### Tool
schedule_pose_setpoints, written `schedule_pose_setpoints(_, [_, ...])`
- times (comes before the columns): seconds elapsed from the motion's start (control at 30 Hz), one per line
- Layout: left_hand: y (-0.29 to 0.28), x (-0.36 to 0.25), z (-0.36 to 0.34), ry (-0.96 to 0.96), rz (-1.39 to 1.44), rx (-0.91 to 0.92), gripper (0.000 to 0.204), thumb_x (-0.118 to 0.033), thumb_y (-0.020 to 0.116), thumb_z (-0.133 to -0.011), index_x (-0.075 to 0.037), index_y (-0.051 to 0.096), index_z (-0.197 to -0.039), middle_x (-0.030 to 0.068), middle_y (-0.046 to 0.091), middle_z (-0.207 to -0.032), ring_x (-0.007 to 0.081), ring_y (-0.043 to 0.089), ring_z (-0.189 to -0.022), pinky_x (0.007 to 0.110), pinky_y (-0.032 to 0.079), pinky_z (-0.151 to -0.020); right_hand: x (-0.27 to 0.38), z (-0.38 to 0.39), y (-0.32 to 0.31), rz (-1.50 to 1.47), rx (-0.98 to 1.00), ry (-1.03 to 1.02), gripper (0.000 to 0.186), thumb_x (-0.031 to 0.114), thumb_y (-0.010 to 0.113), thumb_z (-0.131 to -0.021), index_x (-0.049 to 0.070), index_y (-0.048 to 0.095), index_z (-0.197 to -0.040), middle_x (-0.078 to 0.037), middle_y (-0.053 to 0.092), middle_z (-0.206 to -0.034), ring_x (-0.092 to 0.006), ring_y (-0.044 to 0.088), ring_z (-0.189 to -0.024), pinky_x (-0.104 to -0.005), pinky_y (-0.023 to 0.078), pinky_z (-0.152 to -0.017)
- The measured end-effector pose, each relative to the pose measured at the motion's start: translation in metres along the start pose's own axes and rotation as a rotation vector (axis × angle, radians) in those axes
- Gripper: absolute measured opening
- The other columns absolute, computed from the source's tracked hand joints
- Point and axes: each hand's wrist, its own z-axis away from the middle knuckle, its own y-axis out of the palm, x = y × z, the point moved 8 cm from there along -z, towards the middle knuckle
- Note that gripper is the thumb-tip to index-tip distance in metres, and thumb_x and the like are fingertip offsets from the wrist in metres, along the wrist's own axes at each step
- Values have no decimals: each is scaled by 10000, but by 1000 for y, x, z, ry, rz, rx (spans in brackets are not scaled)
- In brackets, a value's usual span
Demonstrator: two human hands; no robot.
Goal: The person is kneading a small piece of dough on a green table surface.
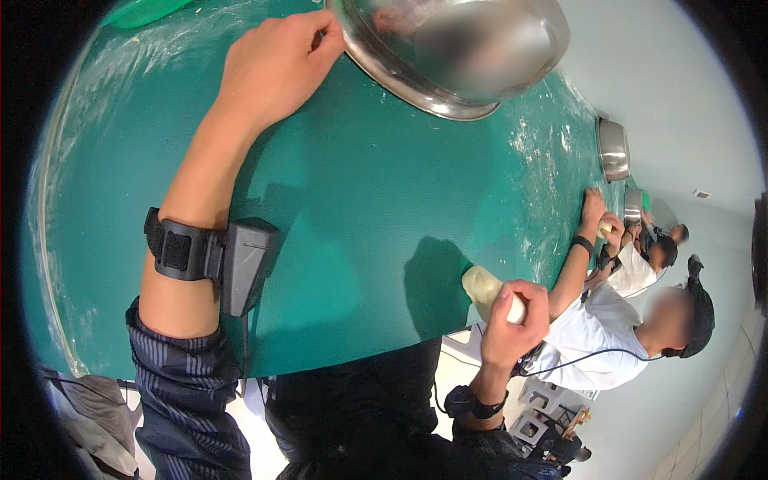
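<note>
My left hand [276, 68] reaches to the far side of the green table, its fingers curled and the thumb at the rim of a shiny steel basin [408, 96]. The fingertips are partly hidden, but the hand appears to grip that rim. Closer to the table's near edge, my right hand [520, 324] is wrapped round a pale lump of dough [480, 290]. The lump is held up, and one end sticks out to the left of my fingers.
A green tabletop [344, 224] carries smears of flour. At the upper left lies a green plastic container [148, 11]. To the right a co-worker in a white shirt [596, 340] handles a small dough piece [604, 230]. Steel pots [614, 150] stand beyond.
</note>
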Motion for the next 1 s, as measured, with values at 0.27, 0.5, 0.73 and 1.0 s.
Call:
schedule_pose_setpoints(0.27, [3, 10, 0, -33, -21, 46, 278, -348, 567, -1094, -119, 721, -1118, 49, 634, -777, 202, 591, -695, 364, 467, -689, 14, 6, 19, -28, -45, -220, 189, 68, 745, -903, 21, 733, -1085, -206, 740, -1211, -416, 700, -1135, -493, 537, -1004])
schedule_pose_setpoints(0.5, [7, 7, 1, 2, 71, 44, 284, -349, 571, -1093, -108, 720, -1115, 39, 612, -764, 181, 573, -690, 353, 455, -686, -8, 10, 34, -441, 94, -144, 137, 9, 717, -898, 1, 729, -1035, -205, 770, -1175, -402, 722, -1163, -489, 556, -1034])
schedule_pose_setpoints(0.73, [0, 4, 1, 33, 20, 8, 282, -345, 572, -1093, -108, 723, -1119, 49, 618, -766, 196, 581, -691, 362, 461, -687, 5, -4, 50, -412, 129, -173, 171, 40, 762, -854, 33, 709, -1016, -184, 754, -1139, -376, 705, -1073, -469, 555, -965])
schedule_pose_setpoints(1.0, [-1, 8, 3, 17, 7, -2, 255, -329, 588, -1094, -118, 729, -1122, 52, 647, -784, 210, 598, -699, 370, 469, -685, 31, -23, 73, -151, 247, -308, 343, 99, 834, -756, 61, 702, -1070, -156, 694, -1131, -381, 638, -1031, -471, 490, -908])
